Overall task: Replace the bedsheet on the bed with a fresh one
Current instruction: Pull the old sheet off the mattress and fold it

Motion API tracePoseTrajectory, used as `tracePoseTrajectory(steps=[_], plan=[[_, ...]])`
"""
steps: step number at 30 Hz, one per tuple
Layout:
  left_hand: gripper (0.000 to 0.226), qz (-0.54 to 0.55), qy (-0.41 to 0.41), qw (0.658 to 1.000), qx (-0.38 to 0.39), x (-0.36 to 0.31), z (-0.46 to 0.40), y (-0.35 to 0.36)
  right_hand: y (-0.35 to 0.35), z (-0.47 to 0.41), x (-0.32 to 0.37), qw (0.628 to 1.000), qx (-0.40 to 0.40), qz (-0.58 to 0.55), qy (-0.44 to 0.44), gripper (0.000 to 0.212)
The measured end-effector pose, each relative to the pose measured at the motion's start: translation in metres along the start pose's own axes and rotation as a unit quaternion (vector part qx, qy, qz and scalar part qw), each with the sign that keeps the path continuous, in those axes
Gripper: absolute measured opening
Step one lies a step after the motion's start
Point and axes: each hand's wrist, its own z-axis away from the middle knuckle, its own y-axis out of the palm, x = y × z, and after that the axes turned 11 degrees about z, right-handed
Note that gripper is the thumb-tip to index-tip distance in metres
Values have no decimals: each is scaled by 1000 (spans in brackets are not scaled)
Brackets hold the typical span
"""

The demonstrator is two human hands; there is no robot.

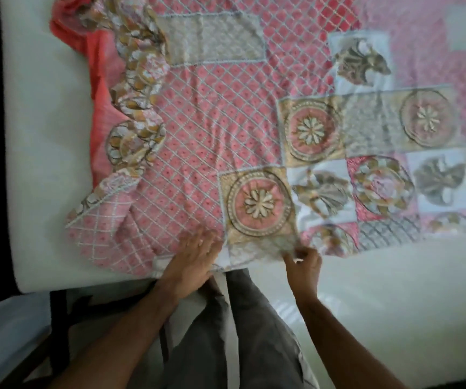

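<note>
Bedsheet (212, 130) with pink diamonds and round flower patches lies across the white mattress (43, 136), but it is not neat. Its far left side is bunched up in wavy folds, and a plain coral-pink part shows there. Bare mattress shows all down the left and along the near edge on the right. So the sheet does not cover the bed.

The person stands at the near edge of the bed, in grey trousers (240, 332). The left hand (195, 254) lies on the sheet's near edge. Its fingers look mostly straight and pointed forward, pressing on the cloth, though the picture is a bit blurry there. The right hand (303, 262) has its fingers curled and pinches the sheet's near edge just beside the left hand.

I cannot tell from this view if this is the old sheet coming off or the fresh one going on. I think there is a lot left to do. If it is the fresh one, it needs pulling flat to the corners and tucking. No other sheet shows here.
</note>
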Motion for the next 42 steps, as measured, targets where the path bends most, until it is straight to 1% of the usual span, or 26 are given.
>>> tracePoseTrajectory(steps=[1,2,3,4,5,7,8,11,13,15,17,19,20,21,24,25,28,29,30,31,33,34,35,37,39,42], plan=[[90,-11,-25,1000,-1,-6,-3,-4,-3,-4,-10,994,15,-57,90,57],[89,-21,-41,999,-6,-13,-9,-9,-9,-8,-20,975,39,-134,173,60],[84,-34,-48,998,-7,-18,-15,-13,-16,-12,-26,945,73,-227,225,58],[76,-52,-47,997,-14,-23,-22,-18,-24,-17,-30,912,108,-314,239,52],[67,-70,-42,996,-24,-26,-28,-23,-32,-24,-33,893,129,-370,222,46],[52,-92,-17,994,-48,-33,-40,-30,-46,-41,-31,897,143,-386,163,37],[50,-90,2,994,-58,-40,-47,-33,-52,-48,-31,902,132,-384,146,31],[69,-93,59,990,-85,-74,-73,-39,-71,-64,-31,903,98,-404,108,9],[83,-87,82,989,-92,-117,-95,-46,-88,-67,-31,878,133,-459,20,24],[88,-71,90,988,-103,-166,-121,-56,-109,-64,-29,834,208,-508,-62,24],[63,-26,101,988,-110,-214,-142,-69,-124,-66,-39,812,284,-499,-105,10],[29,-27,126,984,-121,-248,-160,-75,-141,-82,-65,806,312,-498,-73,9],[23,-40,131,985,-105,-257,-167,-78,-151,-95,-79,799,312,-512,-36,7],[25,-49,134,986,-84,-259,-172,-80,-159,-111,-91,789,299,-537,5,8],[38,-104,170,980,7,-257,-190,-82,-201,-171,-119,752,242,-607,89,58],[40,-141,182,972,38,-257,-195,-84,-218,-194,-124,745,228,-621,88,64],[45,-217,166,954,120,-266,-217,-85,-267,-261,-135,762,179,-615,99,73],[40,-244,162,945,145,-278,-224,-86,-283,-283,-141,764,154,-616,111,67],[31,-249,130,942,184,-293,-232,-89,-300,-303,-149,766,121,-620,120,55],[30,-243,106,945,193,-304,-241,-89,-313,-321,-158,770,92,-620,123,38],[60,-175,65,967,176,-334,-261,-91,-343,-344,-177,787,60,-603,117,6],[64,-120,71,981,137,-352,-271,-94,-355,-349,-182,802,56,-587,100,16],[60,-61,95,990,82,-368,-284,-96,-362,-353,-188,817,64,-569,66,26],[48,26,126,992,-5,-398,-316,-97,-372,-345,-197,822,127,-555,3,32],[58,50,145,986,-67,-432,-354,-103,-378,-340,-212,823,183,-537,-18,26],[73,35,187,979,-76,-478,-414,-112,-399,-343,-233,870,231,-435,-28,5]])
